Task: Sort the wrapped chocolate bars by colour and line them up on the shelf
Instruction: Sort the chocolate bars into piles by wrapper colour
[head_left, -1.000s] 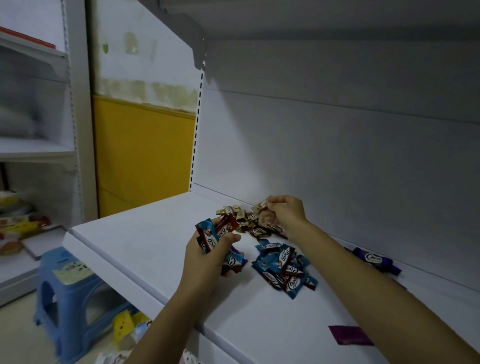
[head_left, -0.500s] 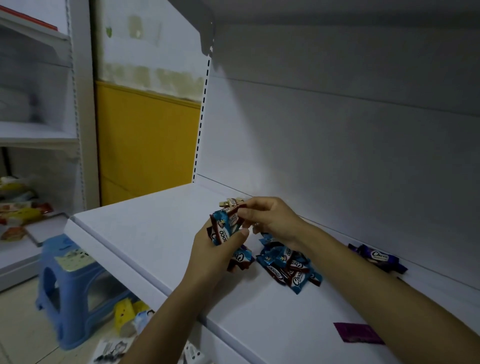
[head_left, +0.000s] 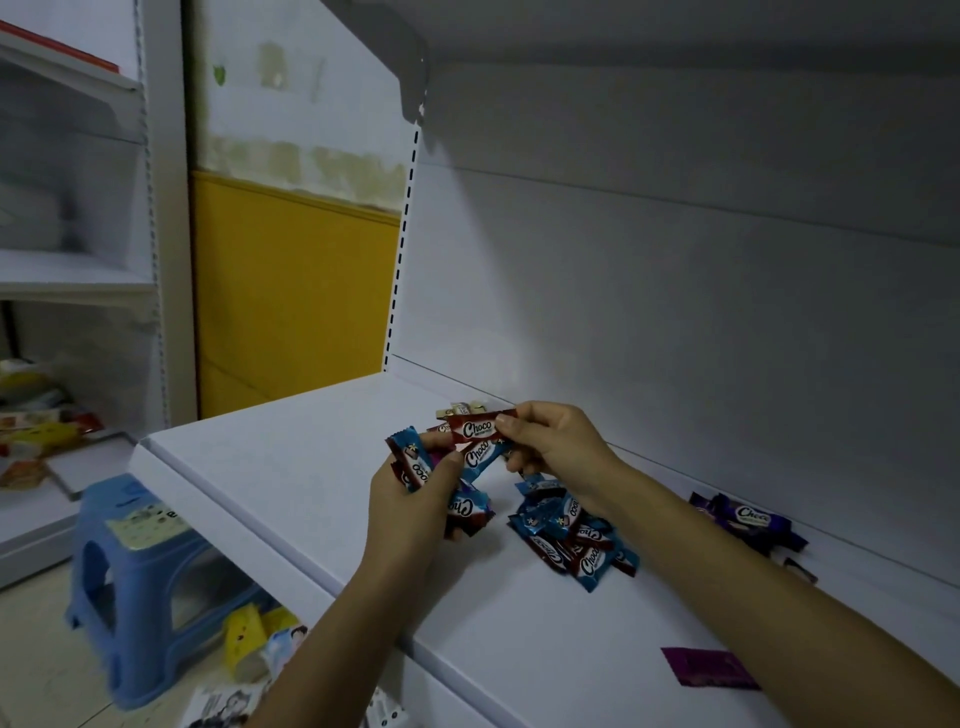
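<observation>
A white shelf (head_left: 291, 467) holds loose chocolate bars. The left hand (head_left: 410, 504) still grips a blue-and-red bundle (head_left: 415, 462). The right hand (head_left: 556, 447), back from the far gold bars (head_left: 467, 407), now pinches a red bar (head_left: 475, 428) beside the bundle. A blue pile (head_left: 566, 530) lies just right, and purple bars (head_left: 748, 519) lie farther right.

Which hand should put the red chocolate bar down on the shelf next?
Probably the right hand: it pinches the red bar by its end. The left hand is full, gripping a bunch of bars.
</observation>
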